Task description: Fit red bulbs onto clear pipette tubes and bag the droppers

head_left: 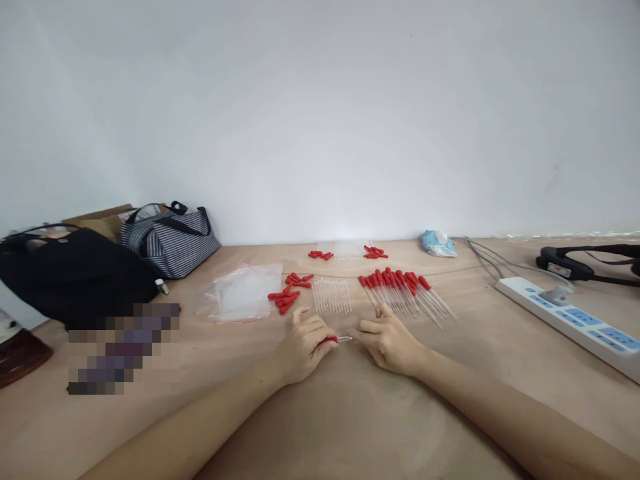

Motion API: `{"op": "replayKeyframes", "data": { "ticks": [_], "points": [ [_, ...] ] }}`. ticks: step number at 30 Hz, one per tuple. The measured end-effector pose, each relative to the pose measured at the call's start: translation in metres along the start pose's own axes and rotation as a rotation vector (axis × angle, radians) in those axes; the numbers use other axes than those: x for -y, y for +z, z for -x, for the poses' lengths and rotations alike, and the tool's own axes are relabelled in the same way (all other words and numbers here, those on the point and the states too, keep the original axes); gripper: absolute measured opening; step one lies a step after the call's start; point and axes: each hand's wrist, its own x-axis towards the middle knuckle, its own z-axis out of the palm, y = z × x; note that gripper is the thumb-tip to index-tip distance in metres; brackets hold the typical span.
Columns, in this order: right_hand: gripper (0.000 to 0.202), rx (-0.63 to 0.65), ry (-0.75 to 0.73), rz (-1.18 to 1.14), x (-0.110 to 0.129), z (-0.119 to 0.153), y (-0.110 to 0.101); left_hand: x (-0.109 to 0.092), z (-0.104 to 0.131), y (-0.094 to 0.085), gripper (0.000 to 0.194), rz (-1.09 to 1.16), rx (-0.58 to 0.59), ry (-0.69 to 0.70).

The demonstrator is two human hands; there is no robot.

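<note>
My left hand [309, 341] is closed on a red rubber bulb [331, 339]. From the bulb a clear glass tube [345, 339] points right, and its far end is pinched by my right hand [387, 341]. Just beyond my hands lies a row of clear tubes [332, 296] without bulbs. Loose red bulbs [286, 300] are to its left. On its right, several droppers [395, 290] with red bulbs fitted lie fanned out. Farther back, near the wall, are more tubes [349, 249] between two small groups of red bulbs.
Clear plastic bags [243, 293] lie left of the loose bulbs. A striped bag [175, 240], black bag [75, 273] and small vial [162, 287] stand at the left. To the right are a blue packet [439, 243], a power strip [570, 320] and a black strapped device [565, 263].
</note>
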Motion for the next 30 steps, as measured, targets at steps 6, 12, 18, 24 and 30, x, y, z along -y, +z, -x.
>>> {"op": "replayKeyframes", "data": {
  "ticks": [6, 12, 18, 24, 30],
  "points": [
    [0.027, -0.035, 0.036, -0.007, 0.007, -0.001, 0.002, -0.003, -0.003, -0.001, 0.016, -0.041, 0.01, 0.017],
    [0.023, 0.012, 0.126, -0.206, 0.014, -0.005, 0.004, -0.005, -0.003, -0.002, 0.017, -0.047, 0.009, 0.059],
    [0.023, 0.056, 0.136, -0.24, 0.012, -0.007, 0.009, -0.004, -0.004, -0.003, 0.021, -0.066, 0.037, 0.072],
    [0.022, 0.07, 0.129, -0.204, 0.012, -0.01, -0.001, -0.001, -0.004, -0.003, 0.019, -0.13, -0.014, 0.084],
    [0.017, 0.061, 0.14, -0.042, 0.004, -0.011, -0.013, 0.004, -0.003, -0.003, 0.021, -0.117, -0.117, -0.002]
  ]
}}
